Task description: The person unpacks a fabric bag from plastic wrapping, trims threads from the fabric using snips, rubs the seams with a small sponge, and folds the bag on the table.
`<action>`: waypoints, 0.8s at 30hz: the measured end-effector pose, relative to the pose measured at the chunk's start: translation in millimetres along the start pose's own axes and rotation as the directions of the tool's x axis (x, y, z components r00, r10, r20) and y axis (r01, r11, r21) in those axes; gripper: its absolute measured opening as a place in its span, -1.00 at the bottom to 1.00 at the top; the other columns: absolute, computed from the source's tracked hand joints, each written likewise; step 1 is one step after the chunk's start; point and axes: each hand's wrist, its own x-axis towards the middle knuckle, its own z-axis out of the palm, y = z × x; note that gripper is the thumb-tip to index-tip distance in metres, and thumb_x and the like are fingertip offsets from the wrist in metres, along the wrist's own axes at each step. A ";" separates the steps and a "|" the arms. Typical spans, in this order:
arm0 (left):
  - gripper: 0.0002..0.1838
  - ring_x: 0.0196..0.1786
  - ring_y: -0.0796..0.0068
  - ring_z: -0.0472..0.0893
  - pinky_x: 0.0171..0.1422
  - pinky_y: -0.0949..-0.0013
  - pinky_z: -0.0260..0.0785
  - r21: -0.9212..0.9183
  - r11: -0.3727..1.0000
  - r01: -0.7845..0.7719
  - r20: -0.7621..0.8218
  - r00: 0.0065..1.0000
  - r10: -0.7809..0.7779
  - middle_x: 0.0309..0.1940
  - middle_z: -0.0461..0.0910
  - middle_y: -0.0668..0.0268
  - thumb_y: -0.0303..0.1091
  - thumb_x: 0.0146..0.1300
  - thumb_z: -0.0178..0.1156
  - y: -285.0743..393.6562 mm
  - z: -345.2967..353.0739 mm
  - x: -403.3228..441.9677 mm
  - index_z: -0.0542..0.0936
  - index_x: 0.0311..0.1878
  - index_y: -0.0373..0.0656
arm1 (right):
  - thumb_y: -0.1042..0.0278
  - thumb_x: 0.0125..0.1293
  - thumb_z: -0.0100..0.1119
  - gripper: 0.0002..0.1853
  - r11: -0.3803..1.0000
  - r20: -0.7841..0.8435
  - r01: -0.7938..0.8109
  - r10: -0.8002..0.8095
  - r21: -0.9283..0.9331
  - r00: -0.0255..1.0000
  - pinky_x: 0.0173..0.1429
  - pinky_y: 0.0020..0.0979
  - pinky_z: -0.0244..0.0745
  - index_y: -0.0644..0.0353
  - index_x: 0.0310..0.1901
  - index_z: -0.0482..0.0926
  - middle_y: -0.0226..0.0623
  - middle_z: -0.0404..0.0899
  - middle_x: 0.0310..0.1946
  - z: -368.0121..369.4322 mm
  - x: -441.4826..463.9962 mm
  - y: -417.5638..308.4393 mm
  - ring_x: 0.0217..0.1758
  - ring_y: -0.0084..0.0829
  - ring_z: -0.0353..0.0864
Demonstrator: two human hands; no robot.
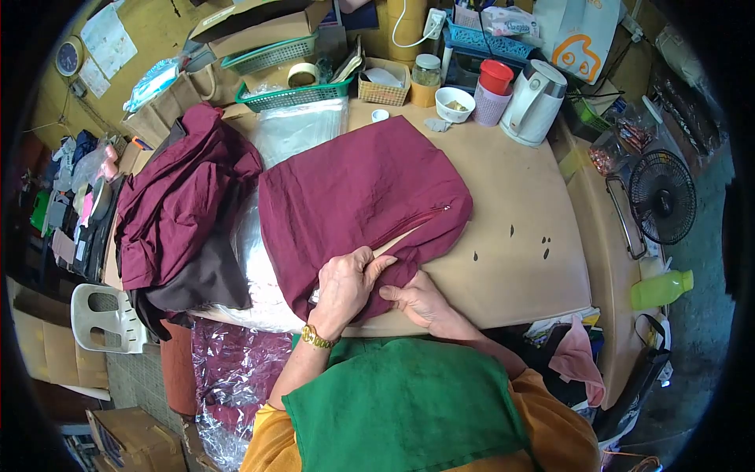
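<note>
A folded maroon jacket lies on the tan tabletop, with a slanted zip across its lower right part. My left hand is closed on the jacket's near edge, knuckles up, and a gold watch is on that wrist. Just to its right, my right hand pinches bunched fabric at the same edge; some of its fingers are hidden under the cloth. Clear plastic bags lie beneath and behind the jacket. To the left, a loose heap of maroon and dark garments hangs over the table edge.
At the back stand a green basket, a wicker basket, a glass jar, a white bowl, a red-lidded cup and a white kettle. A black fan and a yellow-green bottle are at right.
</note>
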 end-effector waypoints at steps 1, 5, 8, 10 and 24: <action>-0.48 -0.65 0.01 0.39 -0.51 0.15 0.26 0.000 1.000 0.003 0.001 1.000 -0.003 -0.71 0.38 0.04 0.02 0.19 0.37 -0.8 -3.1 0.6 0.46 -0.56 -0.26 | 0.38 0.33 0.30 -0.52 1.000 0.000 -0.003 0.003 0.001 1.000 0.21 -0.33 0.52 0.18 0.26 0.44 -0.39 0.58 0.11 -4.1 1.1 4.9 0.19 -0.45 0.54; -0.54 -0.66 0.07 0.39 -0.48 0.16 0.26 -0.097 0.992 0.080 0.256 0.965 -0.053 -0.71 0.37 0.04 -0.07 0.20 0.38 -4.6 -27.0 8.0 0.50 -0.52 -0.29 | 0.39 0.36 0.26 -0.54 0.995 -0.009 0.086 -0.086 -0.058 0.996 0.25 -0.29 0.50 0.23 0.25 0.43 -0.36 0.59 0.09 -9.6 3.0 8.6 0.16 -0.42 0.56; -0.61 -0.61 0.12 0.41 -0.43 0.16 0.26 -0.075 0.995 0.065 0.269 0.962 -0.043 -0.67 0.43 0.05 -0.14 0.17 0.40 -9.4 -27.7 4.5 0.53 -0.47 -0.30 | 0.23 0.45 0.15 -0.57 0.986 0.101 -0.156 0.150 0.054 0.984 0.29 -0.23 0.48 0.27 0.24 0.42 -0.31 0.59 0.09 -23.8 5.0 -7.1 0.18 -0.38 0.55; -0.62 -0.51 0.14 0.47 -0.37 0.16 0.29 -0.083 0.996 -0.042 0.160 0.986 0.055 -0.56 0.51 0.05 -0.15 0.14 0.42 -14.6 -26.3 2.7 0.53 -0.43 -0.30 | 0.14 0.50 0.08 -0.56 0.921 0.193 -0.372 0.347 0.116 0.918 0.31 -0.20 0.47 0.29 0.23 0.41 -0.28 0.59 0.09 -19.3 5.8 -16.2 0.21 -0.35 0.54; -0.86 -0.39 0.04 0.56 -0.25 0.10 0.40 0.048 0.968 -0.245 -0.008 0.969 0.246 -0.45 0.55 0.13 -0.42 0.08 0.32 11.9 -25.3 -18.0 0.56 -0.35 -0.23 | 0.24 0.06 0.44 -0.69 -0.359 0.607 0.514 -0.230 -0.779 0.761 0.21 0.04 0.29 0.16 -0.20 0.58 -0.20 0.59 -0.23 68.9 -10.8 -98.0 -0.11 -0.23 0.60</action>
